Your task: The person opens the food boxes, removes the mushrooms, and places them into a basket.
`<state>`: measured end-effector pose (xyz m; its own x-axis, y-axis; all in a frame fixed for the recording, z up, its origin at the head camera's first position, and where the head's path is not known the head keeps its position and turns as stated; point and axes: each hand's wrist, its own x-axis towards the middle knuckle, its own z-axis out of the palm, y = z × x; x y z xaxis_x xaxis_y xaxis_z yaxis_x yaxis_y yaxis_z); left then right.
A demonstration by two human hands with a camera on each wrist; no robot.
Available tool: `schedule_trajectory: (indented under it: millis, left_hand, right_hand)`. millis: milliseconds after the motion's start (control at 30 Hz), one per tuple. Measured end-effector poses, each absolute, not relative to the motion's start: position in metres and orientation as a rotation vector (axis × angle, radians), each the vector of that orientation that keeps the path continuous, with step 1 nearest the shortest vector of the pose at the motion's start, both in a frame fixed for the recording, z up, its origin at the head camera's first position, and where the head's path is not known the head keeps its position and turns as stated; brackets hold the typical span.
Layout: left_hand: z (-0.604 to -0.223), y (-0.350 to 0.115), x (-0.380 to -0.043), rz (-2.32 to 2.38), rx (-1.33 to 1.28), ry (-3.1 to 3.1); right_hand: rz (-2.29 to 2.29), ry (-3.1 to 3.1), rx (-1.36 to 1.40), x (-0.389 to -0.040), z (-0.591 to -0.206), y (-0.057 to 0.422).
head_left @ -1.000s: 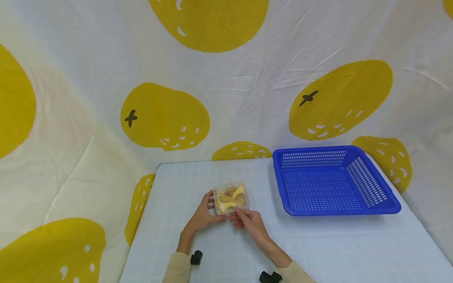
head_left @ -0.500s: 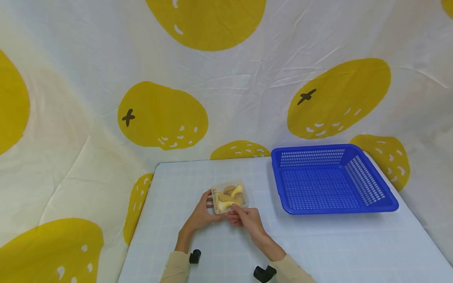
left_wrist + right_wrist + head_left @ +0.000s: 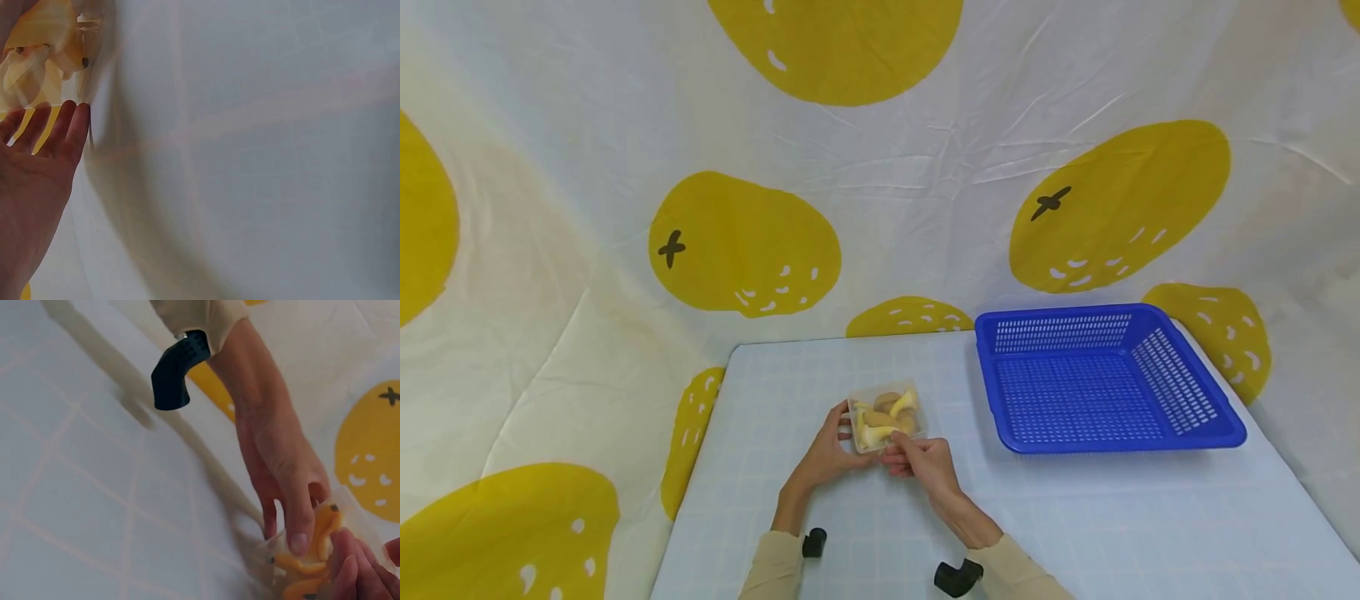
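A clear plastic box [image 3: 871, 393] holding small yellow banana-shaped pieces [image 3: 904, 402] and brown rounded pieces [image 3: 880, 419] sits toward me at the table's middle left. My left hand [image 3: 829, 457] grips it, fingers along its left side and thumb by the near edge. At the near right corner, my right hand [image 3: 932, 468] pinches the edge between thumb and fingers. In the left wrist view, the left fingertips [image 3: 76, 115] press against the box wall. Yellow pieces with dark tips [image 3: 328, 525] show through the plastic in the right wrist view.
A blue perforated basket [image 3: 1150, 450] stands at the table's right rear. The table [image 3: 1075, 525] has a pale checked cover. Behind it hangs a white cloth [image 3: 910, 242] printed with yellow fruit. Black wrist devices [image 3: 958, 577] sit by both sleeves.
The head view has shifted slightly. My right thumb has moved a little up and left over the box's near edge; both hands keep their places on the box.
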<state>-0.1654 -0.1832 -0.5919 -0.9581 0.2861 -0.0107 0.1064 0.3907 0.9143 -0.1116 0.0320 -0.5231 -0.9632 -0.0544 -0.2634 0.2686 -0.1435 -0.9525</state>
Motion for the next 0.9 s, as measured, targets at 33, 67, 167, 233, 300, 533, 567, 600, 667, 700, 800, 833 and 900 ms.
schedule_trajectory:
  millis: [33,67,167,233,300,533,567,600,667,700,800,833,900]
  left_hand:
    - [-0.592,-0.183,-0.165,1.624,0.353,2.474]
    - [-0.593,-0.183,-0.165,1.636,0.339,2.471]
    - [-0.589,-0.182,-0.163,1.665,0.316,2.455]
    - [-0.588,-0.182,-0.163,1.664,0.314,2.446]
    - [-0.587,-0.183,-0.163,1.635,0.325,2.448]
    - [-0.59,-0.185,-0.166,1.603,0.273,2.454]
    - [-0.59,-0.185,-0.166,1.608,0.27,2.453]
    - [-0.59,-0.185,-0.166,1.617,0.272,2.447]
    - [-0.591,-0.185,-0.166,1.616,0.278,2.441]
    - [-0.591,-0.185,-0.166,1.614,0.282,2.44]
    - [-0.592,-0.184,-0.166,1.614,0.288,2.437]
    - [-0.591,-0.184,-0.165,1.608,0.283,2.437]
    - [-0.59,-0.183,-0.164,1.603,0.27,2.429]
  right_hand:
    - [-2.204,1.901,0.248,-0.112,-0.522,0.032]
    - [-2.2,1.902,0.248,-0.112,-0.521,0.032]
    - [-2.177,1.906,0.258,-0.114,-0.526,0.031]
    - [-2.178,1.895,0.264,-0.117,-0.535,0.031]
    - [-2.181,1.887,0.28,-0.121,-0.544,0.03]
    - [-2.17,1.898,0.21,-0.126,-0.55,0.032]
    - [-2.158,1.899,0.19,-0.126,-0.55,0.033]
    - [-2.146,1.904,0.174,-0.125,-0.551,0.035]
    - [-2.136,1.926,0.139,-0.125,-0.551,0.038]
    - [-2.135,1.939,0.123,-0.125,-0.55,0.041]
    - [-2.14,1.98,0.092,-0.127,-0.549,0.048]
    - [-2.141,1.994,0.083,-0.127,-0.548,0.051]
    - [-2.134,2.033,0.078,-0.129,-0.547,0.057]
